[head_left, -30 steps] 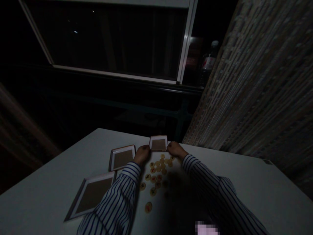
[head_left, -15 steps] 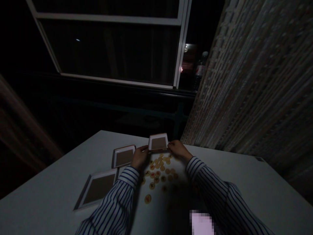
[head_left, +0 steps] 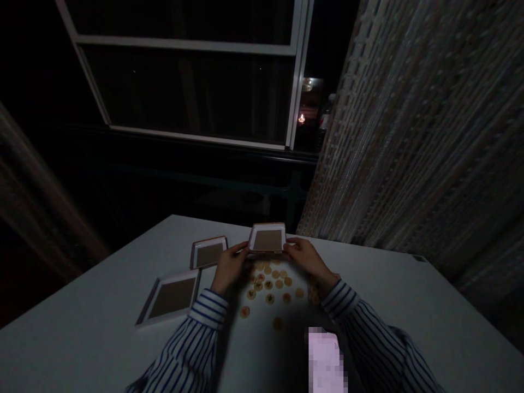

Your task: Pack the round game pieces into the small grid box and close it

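Between my two hands is a small shallow box tray (head_left: 268,240) with white walls and a brown bottom, its inside facing me. My left hand (head_left: 230,267) pinches its left corner, and my right hand (head_left: 306,257) pinches its right corner. Below and in front of the tray, several round xiangqi pieces (head_left: 268,285) lie scattered on the white table, some with red or dark characters. Part of them is in shadow or hidden behind my right hand and wrist.
Two more open box trays, a middle-sized one (head_left: 208,254) and a larger one (head_left: 172,297), lie left of my left hand on the white table (head_left: 82,316). A pixelated pink phone-like object (head_left: 325,360) is at the near edge. Behind stand a window (head_left: 184,93), a bottle (head_left: 326,117) and a string curtain (head_left: 409,136).
My view has shifted slightly. Both hands still hold the small tray, now a little nearer to me and higher over the pieces. The trays at the left have stayed put.
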A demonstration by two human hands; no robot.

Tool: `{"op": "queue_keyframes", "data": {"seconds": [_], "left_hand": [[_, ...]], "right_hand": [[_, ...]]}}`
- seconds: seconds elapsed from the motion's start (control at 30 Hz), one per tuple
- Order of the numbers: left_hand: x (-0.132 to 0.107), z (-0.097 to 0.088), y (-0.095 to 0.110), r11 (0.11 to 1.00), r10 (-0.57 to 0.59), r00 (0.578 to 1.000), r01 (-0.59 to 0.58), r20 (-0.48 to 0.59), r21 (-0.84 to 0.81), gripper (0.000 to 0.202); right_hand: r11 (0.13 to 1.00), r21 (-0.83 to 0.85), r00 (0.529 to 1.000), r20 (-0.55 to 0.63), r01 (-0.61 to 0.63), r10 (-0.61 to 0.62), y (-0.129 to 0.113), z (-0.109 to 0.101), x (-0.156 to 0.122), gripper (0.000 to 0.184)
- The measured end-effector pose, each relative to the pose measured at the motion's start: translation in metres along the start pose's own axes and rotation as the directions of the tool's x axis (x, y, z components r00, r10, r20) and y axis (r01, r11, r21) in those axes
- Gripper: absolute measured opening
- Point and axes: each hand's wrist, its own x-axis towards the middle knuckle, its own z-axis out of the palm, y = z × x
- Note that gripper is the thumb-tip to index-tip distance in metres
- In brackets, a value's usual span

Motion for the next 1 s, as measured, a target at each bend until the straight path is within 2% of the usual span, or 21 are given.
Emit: {"op": "queue_keyframes", "data": {"seconds": [0.13,0.37,0.53,0.7,0.87,1.0], "left_hand": [[-0.016,0.001,0.007,0.999,0.027,1.000,-0.027,-0.008,-0.033,0.043],[-0.040,0.002,0.038,0.999,-0.021,1.000,0.021,0.002,0.036,0.042],[-0.039,0.005,0.047,0.998,0.026,1.000,-0.027,0.004,0.061,0.044],[-0.035,0.009,0.055,0.986,0.112,0.994,-0.111,-0.005,0.126,0.043],[-0.031,0.011,0.064,0.962,0.194,0.980,-0.197,0.037,0.190,0.039],[-0.020,0.015,0.063,0.940,0.244,0.965,-0.259,0.091,0.223,0.037]], "right_hand": [[0.990,0.119,0.996,-0.041,0.080,-0.076,-0.002,-0.006,-0.023,0.042],[0.965,0.189,0.983,-0.041,0.182,-0.178,-0.012,-0.021,-0.053,0.050],[0.952,-0.031,0.948,-0.086,0.305,-0.306,-0.018,-0.031,-0.059,0.046],[0.880,-0.278,0.892,-0.133,0.385,-0.432,-0.019,-0.040,-0.057,0.034],[0.845,-0.358,0.876,-0.124,0.398,-0.465,-0.014,-0.047,-0.054,0.033],[0.835,-0.366,0.875,-0.100,0.411,-0.474,-0.012,-0.054,-0.053,0.029]]}}
